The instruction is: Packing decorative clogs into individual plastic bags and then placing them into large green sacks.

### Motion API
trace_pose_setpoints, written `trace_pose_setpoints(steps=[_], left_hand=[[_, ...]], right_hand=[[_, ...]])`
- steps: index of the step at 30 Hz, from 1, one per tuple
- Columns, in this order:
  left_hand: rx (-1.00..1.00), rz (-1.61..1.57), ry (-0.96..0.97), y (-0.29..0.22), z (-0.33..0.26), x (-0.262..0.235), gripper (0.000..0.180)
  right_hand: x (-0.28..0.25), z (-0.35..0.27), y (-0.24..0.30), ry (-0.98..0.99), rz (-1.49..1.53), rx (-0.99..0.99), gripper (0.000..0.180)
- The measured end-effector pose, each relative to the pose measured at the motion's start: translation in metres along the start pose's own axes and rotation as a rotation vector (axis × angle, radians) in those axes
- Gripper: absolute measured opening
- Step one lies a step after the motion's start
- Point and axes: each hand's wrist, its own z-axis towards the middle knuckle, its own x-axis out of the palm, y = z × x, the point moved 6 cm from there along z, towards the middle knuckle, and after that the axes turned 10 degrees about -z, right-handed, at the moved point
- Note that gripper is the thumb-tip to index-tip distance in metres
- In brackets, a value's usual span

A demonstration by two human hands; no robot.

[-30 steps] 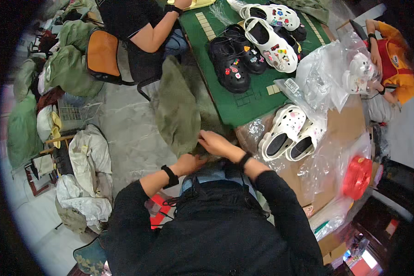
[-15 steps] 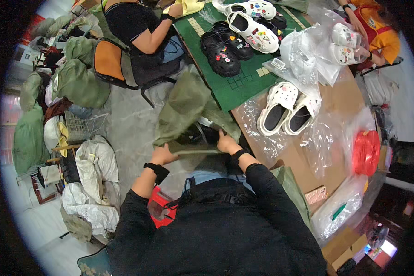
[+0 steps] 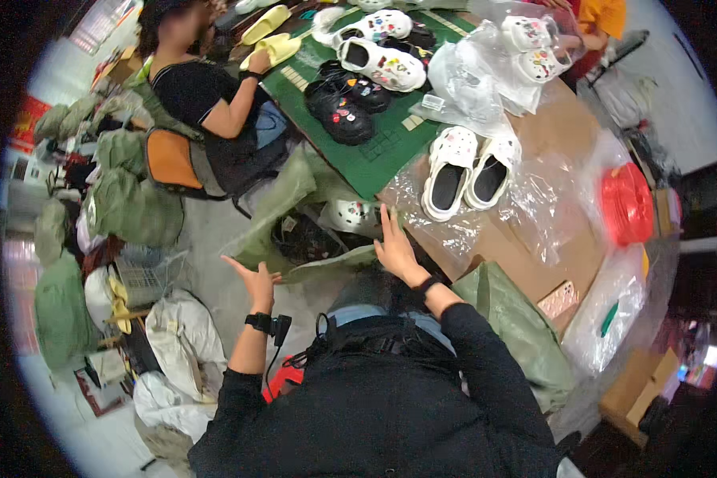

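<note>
An olive-green woven sack [image 3: 285, 195] gapes in front of me beside the table. Inside it show a white clog with charms [image 3: 349, 215] and dark clogs [image 3: 307, 239], partly in shadow. My left hand [image 3: 255, 285] is at the sack's near left rim, thumb and fingers spread, gripping nothing. Fingers stretched out, my right hand [image 3: 397, 253] lies along the sack's right rim by the table edge. Nearest to it on the table stands a pair of white clogs [image 3: 448, 179] with black insoles, on clear plastic.
Black clogs [image 3: 342, 115] and charm-covered white clogs [image 3: 386, 65] lie on a green mat [image 3: 374, 171]. A seated co-worker [image 3: 207, 95] touches a yellow slipper [image 3: 279, 49]. Red twine [image 3: 627, 205], a phone [image 3: 558, 300] and another green sack [image 3: 502, 334] are at right.
Both hands have let go of the sack's rim and spread, the left moving outward. The sack's mouth is wider, and a white clog now shows inside. The view has shifted.
</note>
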Motion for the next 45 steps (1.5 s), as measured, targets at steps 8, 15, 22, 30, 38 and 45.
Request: trace_pose_setpoints(steps=[8, 15, 22, 30, 38, 45], left_hand=[[0.708, 1.313, 0.415, -0.019, 0.023, 0.042, 0.065], [0.771, 1.545, 0.349, 0.036, 0.145, -0.023, 0.030], [0.752, 1.908, 0.222, 0.004, 0.205, 0.012, 0.015], [0.736, 1.785, 0.437, 0.011, 0.261, 0.061, 0.017], [0.664, 1.557, 0.466, -0.014, 0.218, 0.078, 0.024], [0.295, 1.483, 0.371, -0.010, 0.232, 0.028, 0.055]], right_hand=[[-0.083, -0.125, -0.065, -0.075, -0.549, 0.215, 0.080], [-0.035, -0.193, -0.166, -0.011, -0.613, 1.023, 0.075], [-0.003, -0.254, -0.149, 0.056, -0.624, 0.715, 0.033], [0.041, -0.396, -0.124, 0.638, -0.597, 1.114, 0.016], [0.055, -0.479, -0.147, 1.530, -0.474, 1.441, 0.059], [-0.018, -0.300, -0.163, 0.766, -0.313, 1.021, 0.022]])
